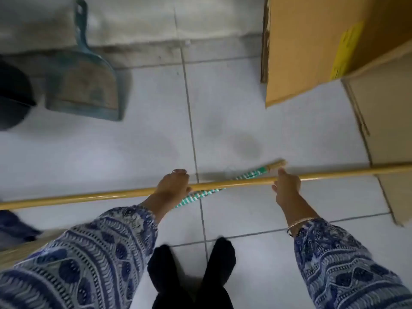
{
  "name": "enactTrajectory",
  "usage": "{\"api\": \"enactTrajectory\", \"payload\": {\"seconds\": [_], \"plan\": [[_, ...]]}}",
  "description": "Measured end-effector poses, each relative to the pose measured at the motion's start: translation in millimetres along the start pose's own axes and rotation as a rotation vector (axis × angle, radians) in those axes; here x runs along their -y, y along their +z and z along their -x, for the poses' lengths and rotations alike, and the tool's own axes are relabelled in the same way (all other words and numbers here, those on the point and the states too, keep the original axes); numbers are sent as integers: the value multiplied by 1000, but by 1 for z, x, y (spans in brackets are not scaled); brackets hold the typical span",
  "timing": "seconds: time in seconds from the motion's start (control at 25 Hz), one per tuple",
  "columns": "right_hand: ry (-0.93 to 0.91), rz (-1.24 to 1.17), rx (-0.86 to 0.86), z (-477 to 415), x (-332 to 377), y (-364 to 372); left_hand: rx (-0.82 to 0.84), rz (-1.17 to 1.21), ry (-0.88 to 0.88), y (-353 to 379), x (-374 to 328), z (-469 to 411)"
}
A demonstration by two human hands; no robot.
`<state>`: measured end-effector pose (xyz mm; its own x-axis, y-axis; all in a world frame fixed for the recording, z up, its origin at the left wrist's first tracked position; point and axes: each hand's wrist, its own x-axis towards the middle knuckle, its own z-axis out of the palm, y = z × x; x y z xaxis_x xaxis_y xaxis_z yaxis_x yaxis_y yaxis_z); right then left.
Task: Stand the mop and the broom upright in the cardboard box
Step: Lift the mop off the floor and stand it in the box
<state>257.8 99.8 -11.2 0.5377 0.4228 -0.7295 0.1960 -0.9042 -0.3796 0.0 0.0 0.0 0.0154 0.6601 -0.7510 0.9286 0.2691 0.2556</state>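
Observation:
A long yellow wooden pole (234, 183), the mop's handle, runs almost level across the view from the left edge to the right edge. My left hand (172, 184) and my right hand (286, 186) both grip it, about a shoulder's width apart. Blue mop strands (15, 224) show at the far left under the pole's end. A second stick, wrapped in green and white stripes with a bare tip (245, 177), lies on the floor beneath the pole; this is the broom's handle, and its head is hidden by my left sleeve. The cardboard box (312, 41) stands at the top right.
A teal dustpan (84, 85) leans at the wall on the left, next to a dark round bin (13, 97). A box flap (383, 130) hangs down on the right. White floor tiles spread between them. My dark-socked feet (194, 264) are at the bottom centre.

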Motion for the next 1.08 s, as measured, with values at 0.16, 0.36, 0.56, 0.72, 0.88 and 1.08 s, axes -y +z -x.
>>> {"api": "enactTrajectory", "payload": {"seconds": [0.16,0.36,0.56,0.72,0.88,1.08], "plan": [[129,-109,84,-38,-30,-6,40,86,5,30,-33,-43],[265,-395,113,-49,-38,5,35,145,-14,59,-29,-62],[295,-573,219,-30,-25,0,48,267,-11,44,-26,-52],[136,-641,440,22,10,-24,-19,343,8,-16,-27,-9],[-59,-667,557,105,66,-58,-60,331,63,-100,-26,54],[-279,-614,644,229,131,-88,-120,331,85,-190,-13,143]]}}
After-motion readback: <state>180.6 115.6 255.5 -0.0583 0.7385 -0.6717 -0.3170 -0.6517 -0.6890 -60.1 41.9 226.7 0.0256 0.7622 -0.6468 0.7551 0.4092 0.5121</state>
